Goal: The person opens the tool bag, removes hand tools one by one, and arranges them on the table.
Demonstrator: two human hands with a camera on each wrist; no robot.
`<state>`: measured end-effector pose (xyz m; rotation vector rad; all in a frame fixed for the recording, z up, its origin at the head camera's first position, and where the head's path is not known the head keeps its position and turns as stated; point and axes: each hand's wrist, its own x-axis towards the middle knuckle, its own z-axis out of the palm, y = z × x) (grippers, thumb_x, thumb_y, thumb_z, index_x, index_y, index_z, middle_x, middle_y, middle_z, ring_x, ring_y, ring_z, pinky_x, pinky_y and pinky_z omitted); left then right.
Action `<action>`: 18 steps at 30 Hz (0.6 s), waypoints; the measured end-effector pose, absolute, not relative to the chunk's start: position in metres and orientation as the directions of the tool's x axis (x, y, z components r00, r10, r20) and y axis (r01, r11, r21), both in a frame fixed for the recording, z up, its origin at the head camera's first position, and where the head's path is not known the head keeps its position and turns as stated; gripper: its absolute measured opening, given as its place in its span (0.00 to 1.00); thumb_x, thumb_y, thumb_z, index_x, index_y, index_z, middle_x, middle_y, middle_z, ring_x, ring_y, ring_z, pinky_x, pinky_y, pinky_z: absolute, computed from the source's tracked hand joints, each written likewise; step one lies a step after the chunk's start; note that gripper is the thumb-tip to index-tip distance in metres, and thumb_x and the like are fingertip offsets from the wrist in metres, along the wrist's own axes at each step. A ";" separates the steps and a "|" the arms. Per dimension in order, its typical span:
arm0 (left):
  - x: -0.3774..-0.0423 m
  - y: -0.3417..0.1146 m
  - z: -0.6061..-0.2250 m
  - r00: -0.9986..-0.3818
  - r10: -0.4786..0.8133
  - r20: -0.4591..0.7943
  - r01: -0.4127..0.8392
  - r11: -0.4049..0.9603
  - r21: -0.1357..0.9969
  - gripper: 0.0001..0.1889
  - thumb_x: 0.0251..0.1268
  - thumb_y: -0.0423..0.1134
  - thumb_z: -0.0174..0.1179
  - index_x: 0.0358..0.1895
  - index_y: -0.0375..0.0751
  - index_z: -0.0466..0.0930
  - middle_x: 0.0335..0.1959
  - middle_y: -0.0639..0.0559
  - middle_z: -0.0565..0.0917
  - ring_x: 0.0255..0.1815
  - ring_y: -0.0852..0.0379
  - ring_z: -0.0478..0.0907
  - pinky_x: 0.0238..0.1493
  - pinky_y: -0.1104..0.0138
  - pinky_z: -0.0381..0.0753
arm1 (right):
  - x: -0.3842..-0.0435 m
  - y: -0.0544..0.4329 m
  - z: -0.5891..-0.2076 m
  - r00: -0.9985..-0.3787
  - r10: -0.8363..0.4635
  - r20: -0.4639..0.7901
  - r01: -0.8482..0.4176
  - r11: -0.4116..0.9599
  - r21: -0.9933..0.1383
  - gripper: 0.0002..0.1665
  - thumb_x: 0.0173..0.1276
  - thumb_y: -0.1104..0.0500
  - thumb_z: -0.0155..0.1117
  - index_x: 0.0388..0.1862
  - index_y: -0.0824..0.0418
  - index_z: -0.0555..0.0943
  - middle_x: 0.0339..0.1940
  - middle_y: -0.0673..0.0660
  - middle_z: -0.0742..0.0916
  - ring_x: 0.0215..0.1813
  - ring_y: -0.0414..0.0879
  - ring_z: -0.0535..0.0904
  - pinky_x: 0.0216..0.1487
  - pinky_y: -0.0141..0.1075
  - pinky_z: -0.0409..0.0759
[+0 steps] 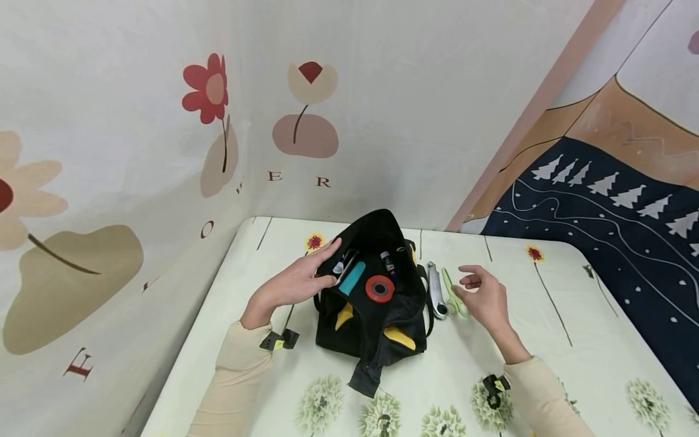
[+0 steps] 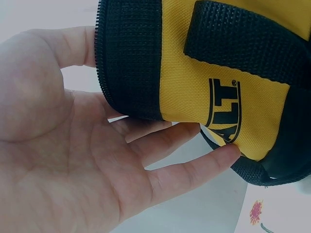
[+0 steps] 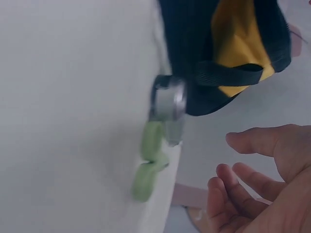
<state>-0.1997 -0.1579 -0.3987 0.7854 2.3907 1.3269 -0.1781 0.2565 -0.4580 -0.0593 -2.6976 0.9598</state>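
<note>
A black and yellow zippered tool bag [image 1: 386, 227] stands unzipped on the table. My left hand [image 1: 292, 282] grips its left rim, thumb at the inner side and fingers along the yellow outer wall [image 2: 184, 97]. Inside lie a red roll of tape [image 1: 371, 291], a teal flat-sided item [image 1: 352, 279], a small dark tube with a pale cap [image 1: 388, 265] and slim items by the thumb. My right hand [image 1: 486, 297], holding nothing, hovers with bent fingers beside light green scissors [image 1: 448, 282]. Between scissors and bag lies a silver-grey tool with a rounded end [image 1: 435, 291].
The table [image 1: 546, 376] has a white cloth printed with flowers and dandelions. Patterned fabric walls [image 1: 382, 121] rise behind and at the left. A dark blue printed cloth [image 1: 551, 224] hangs at the right. The bag's black flap [image 1: 366, 376] points toward me.
</note>
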 end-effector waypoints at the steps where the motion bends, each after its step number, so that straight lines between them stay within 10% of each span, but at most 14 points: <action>1: -0.200 -0.158 -0.399 -0.807 0.590 0.006 0.317 0.426 0.847 0.43 0.82 0.31 0.53 0.92 0.34 0.42 0.93 0.36 0.43 0.93 0.38 0.41 0.88 0.39 0.50 | -0.178 0.255 -0.456 -0.958 0.130 0.257 -0.062 0.778 -0.625 0.24 0.68 0.70 0.79 0.63 0.70 0.87 0.39 0.65 0.92 0.47 0.65 0.91 0.53 0.56 0.83; 10: -0.199 -0.158 -0.399 -0.808 0.589 0.004 0.315 0.426 0.848 0.43 0.82 0.31 0.53 0.92 0.34 0.42 0.93 0.37 0.42 0.93 0.38 0.40 0.88 0.39 0.50 | -0.175 0.237 -0.432 -0.927 0.098 0.363 -0.166 0.760 -0.628 0.24 0.67 0.70 0.80 0.62 0.67 0.88 0.40 0.64 0.93 0.44 0.61 0.90 0.42 0.22 0.80; 18: -0.199 -0.158 -0.397 -0.809 0.588 0.000 0.313 0.431 0.846 0.43 0.82 0.33 0.54 0.92 0.35 0.42 0.93 0.37 0.43 0.93 0.38 0.40 0.88 0.39 0.50 | -0.168 0.215 -0.414 -0.897 0.052 0.438 -0.264 0.733 -0.627 0.26 0.64 0.72 0.81 0.62 0.66 0.88 0.39 0.61 0.92 0.44 0.59 0.90 0.41 0.16 0.76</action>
